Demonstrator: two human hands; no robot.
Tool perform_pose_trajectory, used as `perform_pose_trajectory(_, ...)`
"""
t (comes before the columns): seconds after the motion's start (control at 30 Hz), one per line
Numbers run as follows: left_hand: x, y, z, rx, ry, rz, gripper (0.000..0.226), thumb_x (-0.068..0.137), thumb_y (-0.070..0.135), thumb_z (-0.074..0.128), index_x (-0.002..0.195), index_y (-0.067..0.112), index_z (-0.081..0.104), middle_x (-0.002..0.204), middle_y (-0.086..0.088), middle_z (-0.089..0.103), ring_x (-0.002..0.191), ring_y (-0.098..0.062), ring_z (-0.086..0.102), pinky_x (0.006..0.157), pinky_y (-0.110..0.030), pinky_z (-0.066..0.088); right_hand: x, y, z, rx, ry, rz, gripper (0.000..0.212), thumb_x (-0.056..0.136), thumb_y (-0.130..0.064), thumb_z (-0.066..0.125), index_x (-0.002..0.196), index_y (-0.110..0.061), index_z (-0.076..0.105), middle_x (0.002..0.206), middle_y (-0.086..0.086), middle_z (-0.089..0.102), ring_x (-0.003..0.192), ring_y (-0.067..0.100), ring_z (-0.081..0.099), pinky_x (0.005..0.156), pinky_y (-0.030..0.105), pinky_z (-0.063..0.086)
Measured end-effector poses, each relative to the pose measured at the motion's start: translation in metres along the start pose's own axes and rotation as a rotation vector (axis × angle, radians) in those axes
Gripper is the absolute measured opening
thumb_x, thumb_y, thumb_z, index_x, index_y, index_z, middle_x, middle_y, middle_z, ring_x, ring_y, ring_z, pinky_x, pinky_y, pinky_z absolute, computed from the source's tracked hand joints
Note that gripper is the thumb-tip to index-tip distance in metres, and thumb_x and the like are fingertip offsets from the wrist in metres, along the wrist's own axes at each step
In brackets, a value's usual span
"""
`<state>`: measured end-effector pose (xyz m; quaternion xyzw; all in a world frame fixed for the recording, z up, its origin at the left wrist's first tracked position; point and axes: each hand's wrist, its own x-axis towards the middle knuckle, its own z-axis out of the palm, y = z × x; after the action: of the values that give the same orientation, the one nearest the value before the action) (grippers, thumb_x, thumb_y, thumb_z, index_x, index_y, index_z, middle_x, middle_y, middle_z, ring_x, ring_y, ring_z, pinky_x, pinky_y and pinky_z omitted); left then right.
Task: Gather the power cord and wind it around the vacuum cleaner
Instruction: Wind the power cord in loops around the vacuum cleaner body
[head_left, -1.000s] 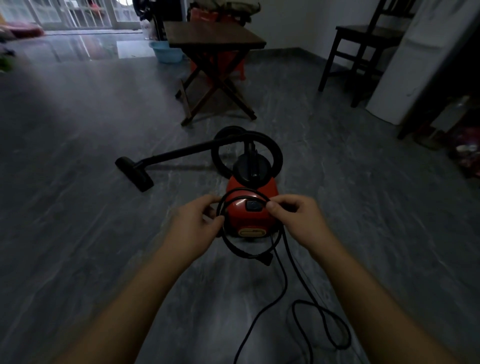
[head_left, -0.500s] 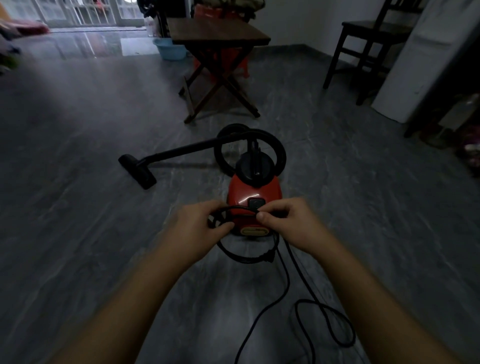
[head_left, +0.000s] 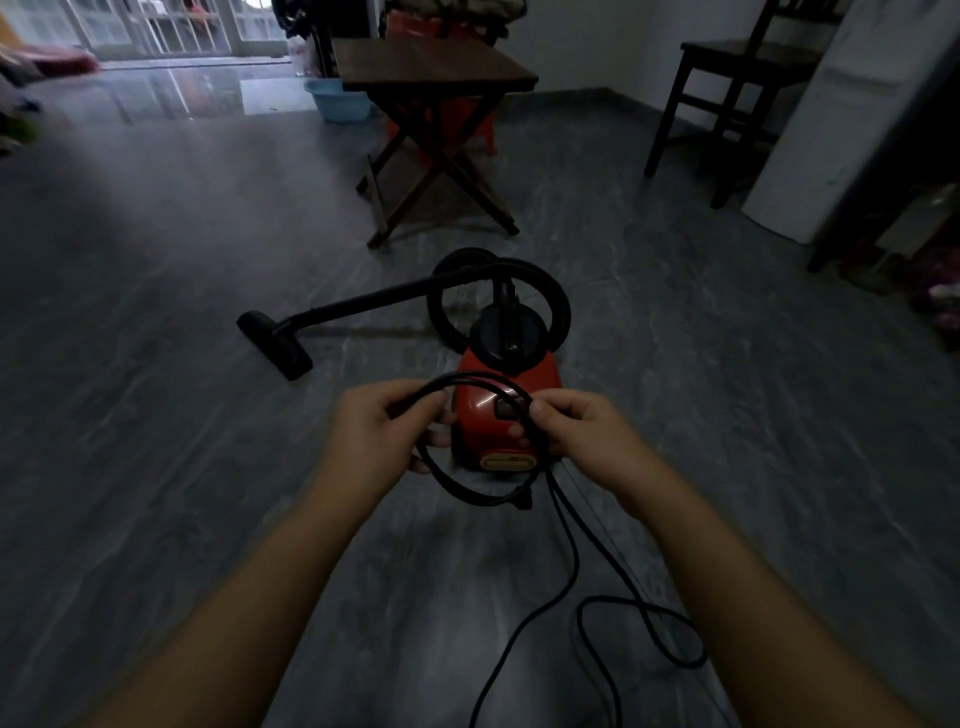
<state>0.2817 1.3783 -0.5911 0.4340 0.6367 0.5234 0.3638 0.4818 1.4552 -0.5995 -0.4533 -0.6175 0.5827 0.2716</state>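
The left hand (head_left: 374, 434) pinches a small power cord (head_left: 575, 564) loop over the red vacuum cleaner (head_left: 506, 415); the right hand (head_left: 584, 441) pinches its other side. A slack grip could spring it open, and the looped slack on the floor (head_left: 779, 519) at right may knot.

Both forearms reach forward, the left hand (head_left: 382, 434) and right hand (head_left: 582, 434) curled just before the vacuum cleaner (head_left: 483, 431), each pinching the power cord (head_left: 576, 566).

Two bare hands hold a loop of black power cord (head_left: 470, 493) above a red vacuum cleaner (head_left: 506, 415) on a grey floor (head_left: 156, 415). The left hand (head_left: 379, 436) and right hand (head_left: 582, 436) each pinch the loop. Slack cord trails toward the viewer.
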Motion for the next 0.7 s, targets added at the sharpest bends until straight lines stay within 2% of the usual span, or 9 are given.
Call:
perform_pose_trajectory(0.13, 0.0015, 0.004, -0.0039, -0.163, 0.1, -0.101, 0.013, 0.095, 0.015, 0.061, 0.102, 0.01, 0.071, 0.088, -0.01, 0.076, 0.073, -0.021, 0.075, 0.048, -0.028, 0.057, -0.0006, 0.0014, 0.0032, 0.038, -0.014, 0.018, 0.028, 0.103, -0.011, 0.044, 0.113, 0.0, 0.067, 0.091, 0.01, 0.071, 0.07, 0.007, 0.067, 0.06, 0.013, 0.051)
perform_pose_trajectory(0.23, 0.0012, 0.0036, -0.0041, -0.196, 0.089, -0.152, 0.014, 0.094, 0.017, 0.063, 0.101, 0.008, 0.07, 0.089, -0.011, 0.076, 0.077, -0.023, 0.075, 0.051, -0.029, 0.058, 0.0003, 0.0027, 0.0026, 0.016, 0.011, -0.026, 0.024, 0.102, -0.012, 0.049, 0.108, -0.004, 0.071, 0.084, 0.005, 0.07, 0.07, 0.004, 0.065, 0.063, 0.016, 0.05)
perform_pose_trajectory(0.33, 0.001, 0.003, -0.0034, -0.188, 0.069, -0.152, 0.014, 0.094, 0.017, 0.063, 0.099, 0.006, 0.069, 0.088, -0.013, 0.076, 0.075, -0.023, 0.075, 0.051, -0.03, 0.059, 0.0016, 0.0053, -0.0013, 0.044, 0.036, -0.008, 0.019, 0.099, -0.012, 0.055, 0.104, -0.007, 0.073, 0.084, 0.003, 0.071, 0.075, 0.01, 0.066, 0.068, 0.025, 0.052)
perform_pose_trajectory(0.47, 0.0003, 0.0028, -0.0035, -0.184, 0.069, -0.125, 0.014, 0.095, 0.016, 0.061, 0.1, 0.004, 0.068, 0.086, -0.012, 0.076, 0.073, -0.022, 0.075, 0.05, -0.03, 0.057, -0.0022, 0.0015, 0.0016, 0.138, -0.01, 0.063, 0.023, 0.101, -0.01, 0.051, 0.113, 0.001, 0.067, 0.09, 0.013, 0.069, 0.074, 0.017, 0.07, 0.062, 0.023, 0.057)
perform_pose_trajectory(0.6, -0.0015, 0.003, -0.0029, -0.17, 0.064, -0.093, 0.012, 0.095, 0.015, 0.061, 0.1, 0.008, 0.07, 0.084, -0.011, 0.076, 0.071, -0.019, 0.075, 0.05, -0.027, 0.057, -0.0046, 0.0042, 0.0042, -0.002, -0.027, 0.065, 0.026, 0.103, -0.016, 0.048, 0.108, -0.003, 0.069, 0.086, 0.007, 0.071, 0.067, 0.006, 0.071, 0.063, 0.02, 0.058)
perform_pose_trajectory(0.7, -0.001, 0.0027, -0.0055, -0.179, 0.074, -0.089, 0.013, 0.094, 0.015, 0.062, 0.102, 0.009, 0.071, 0.084, -0.011, 0.076, 0.07, -0.018, 0.074, 0.049, -0.026, 0.057, -0.003, 0.0068, 0.0065, -0.043, -0.021, 0.027, 0.026, 0.102, -0.015, 0.048, 0.106, -0.003, 0.07, 0.085, 0.007, 0.072, 0.069, 0.005, 0.07, 0.068, 0.021, 0.058)
